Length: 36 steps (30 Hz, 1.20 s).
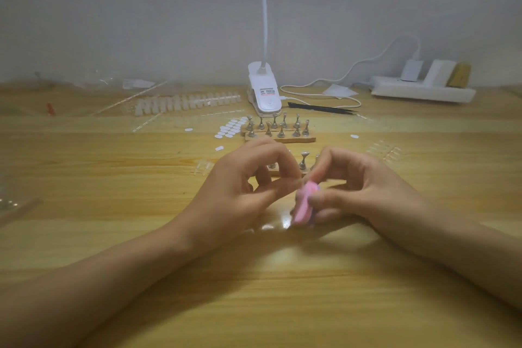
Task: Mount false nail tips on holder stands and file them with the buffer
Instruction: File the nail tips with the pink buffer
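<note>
Here, both hands meet low over the middle of the wooden table (113, 234). The right hand (364, 186) is curled closed around a pink buffer (303, 206), thumb pressed on its near face and the other fingers wrapped behind; the block stands tilted on edge, its lower end close to the table surface, though blur hides whether it touches. The left hand (243, 186) is partly closed, thumb and forefinger pinched together just beside the upper end of the buffer. Whatever sits in that pinch is too small and blurred to identify.

Directly behind the hands, a holder stand (304, 160) rises between them, with others half hidden by the fingers. Farther back, a wooden base carries two rows of metal holder stands (278, 128), all upright. Left of that base lies a patch of small white adhesive pads (230, 128), and beyond it a long strip of clear nail tips (186, 103). More clear tips (385, 151) lie to the right of the hands. A white clip lamp (264, 90) stands at the rear centre, black tweezers (322, 108) beside it, and a white power strip (422, 90) against the wall.
</note>
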Available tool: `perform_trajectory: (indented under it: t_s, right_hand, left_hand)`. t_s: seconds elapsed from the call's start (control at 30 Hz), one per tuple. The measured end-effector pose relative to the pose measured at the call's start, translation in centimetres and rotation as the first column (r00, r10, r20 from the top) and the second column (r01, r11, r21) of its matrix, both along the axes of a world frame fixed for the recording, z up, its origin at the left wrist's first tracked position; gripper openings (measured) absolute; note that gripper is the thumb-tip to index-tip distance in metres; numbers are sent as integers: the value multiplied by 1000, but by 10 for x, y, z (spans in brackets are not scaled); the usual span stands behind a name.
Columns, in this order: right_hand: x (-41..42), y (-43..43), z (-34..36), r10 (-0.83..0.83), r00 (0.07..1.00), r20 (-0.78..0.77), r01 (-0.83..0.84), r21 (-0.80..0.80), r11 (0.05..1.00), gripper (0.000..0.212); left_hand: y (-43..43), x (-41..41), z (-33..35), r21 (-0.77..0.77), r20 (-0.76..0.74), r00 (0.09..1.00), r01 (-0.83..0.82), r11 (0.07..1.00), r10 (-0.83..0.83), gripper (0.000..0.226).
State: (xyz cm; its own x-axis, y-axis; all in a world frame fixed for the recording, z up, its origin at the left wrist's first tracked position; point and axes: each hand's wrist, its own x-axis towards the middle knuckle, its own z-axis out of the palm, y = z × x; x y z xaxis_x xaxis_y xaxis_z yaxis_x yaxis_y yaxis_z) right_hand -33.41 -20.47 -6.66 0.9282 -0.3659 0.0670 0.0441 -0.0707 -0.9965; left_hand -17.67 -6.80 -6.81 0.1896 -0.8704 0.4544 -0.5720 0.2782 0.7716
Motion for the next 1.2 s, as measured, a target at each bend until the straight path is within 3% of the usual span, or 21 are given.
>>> perform_trajectory:
  t_s: [0.07, 0.2, 0.3, 0.4, 0.5, 0.63, 0.73, 0.83, 0.93, 1.07, 1.2]
  right_hand:
    - [0, -2, 0, -77, 995, 57, 73, 69, 995, 15]
    - [0, 1, 1, 34, 999, 6, -34, 22, 999, 21]
    - [0, -3, 0, -90, 994, 58, 84, 100, 991, 17]
    - [1, 0, 1, 11, 1000, -5, -11, 25, 1000, 21]
    - [0, -2, 0, -89, 995, 45, 84, 96, 992, 25]
    - [1, -1, 1, -13, 1000, -4, 13, 66, 998, 21]
    - [0, -3, 1, -107, 993, 42, 101, 128, 987, 20]
    - [0, 0, 2, 22, 999, -29, -21, 41, 999, 18]
    - [0, -4, 2, -89, 996, 27, 85, 127, 988, 17]
    - [1, -1, 2, 40, 999, -27, -38, 51, 998, 18]
    - [2, -8, 0, -66, 998, 14, 63, 149, 987, 11]
  left_hand:
    - [0, -1, 0, 0, -2, 1000, 3, 1000, -3, 9]
    - [1, -1, 0, 5, 5, 1000, -15, 1000, 15, 7]
    - [1, -1, 0, 0, 0, 1000, -4, 1000, 4, 7]
    - [1, 0, 0, -12, 17, 1000, -5, 1000, 5, 10]
    - [1, 0, 0, 8, 15, 1000, 5, 1000, -5, 11]
    - [1, -1, 1, -17, 27, 1000, -8, 1000, 9, 10]
    - [1, -1, 1, -8, 18, 1000, -3, 1000, 3, 12]
    - [1, -1, 1, -4, 19, 1000, -15, 1000, 15, 10]
    - [1, -1, 1, 1, 18, 1000, 5, 1000, -5, 10]
    - [0, -1, 1, -2, 30, 1000, 1, 1000, -1, 10]
    - [1, -3, 2, -10, 42, 999, 14, 1000, -13, 11]
